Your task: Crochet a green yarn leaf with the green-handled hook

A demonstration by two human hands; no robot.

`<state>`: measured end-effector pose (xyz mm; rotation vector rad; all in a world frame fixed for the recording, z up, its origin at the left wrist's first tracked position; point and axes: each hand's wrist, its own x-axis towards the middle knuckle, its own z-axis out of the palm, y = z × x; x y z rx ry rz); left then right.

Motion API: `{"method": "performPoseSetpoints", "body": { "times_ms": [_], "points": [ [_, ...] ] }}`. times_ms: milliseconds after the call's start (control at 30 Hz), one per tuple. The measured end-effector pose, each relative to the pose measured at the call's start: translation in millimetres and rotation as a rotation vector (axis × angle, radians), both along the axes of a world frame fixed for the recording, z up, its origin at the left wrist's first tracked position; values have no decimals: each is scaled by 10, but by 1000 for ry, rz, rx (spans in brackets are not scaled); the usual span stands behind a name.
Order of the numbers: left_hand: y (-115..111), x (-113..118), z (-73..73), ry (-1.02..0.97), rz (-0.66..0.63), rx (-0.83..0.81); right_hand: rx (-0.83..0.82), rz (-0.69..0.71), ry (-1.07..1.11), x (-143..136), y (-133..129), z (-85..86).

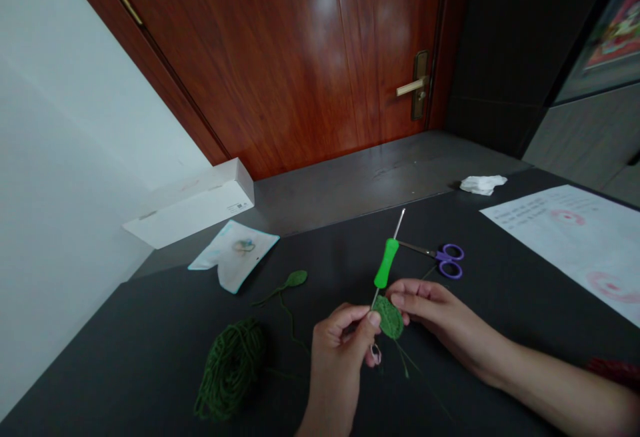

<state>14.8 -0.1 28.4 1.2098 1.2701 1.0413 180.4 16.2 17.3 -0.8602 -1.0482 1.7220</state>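
Near the middle of the view, my left hand [346, 344] pinches the lower edge of a green crocheted leaf [390, 318] between thumb and fingers. A crochet hook with a bright green handle [386, 264] stands tilted above that pinch, its lower shaft meeting the leaf's left edge. My right hand [425, 304] has its thumb and fingers closed on the leaf's upper right edge. Loose green yarn ends hang below the leaf. A small pinkish metallic item [375, 354] shows by my left fingers; what it is cannot be made out.
A green yarn ball [230, 367] and a smaller green leaf [296, 278] lie left. Behind them are an opened white packet [240, 250] and a white box [200, 207]. Purple scissors [449, 261], crumpled tissue [483, 184] and printed paper [575, 237] lie right.
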Motion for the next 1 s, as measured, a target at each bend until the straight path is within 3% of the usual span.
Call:
{"method": "performPoseSetpoints", "body": {
  "times_ms": [400, 733, 1000],
  "points": [
    [-22, 30, 96, 12, 12, 5, 19, 15, -31, 8, -38, 2],
    [-12, 40, 60, 15, 19, 4, 81, -48, -111, -21, -26, -22],
    [35, 22, 20, -63, 11, -111, 0, -19, -37, -16, -22, 9]
  ]
}}
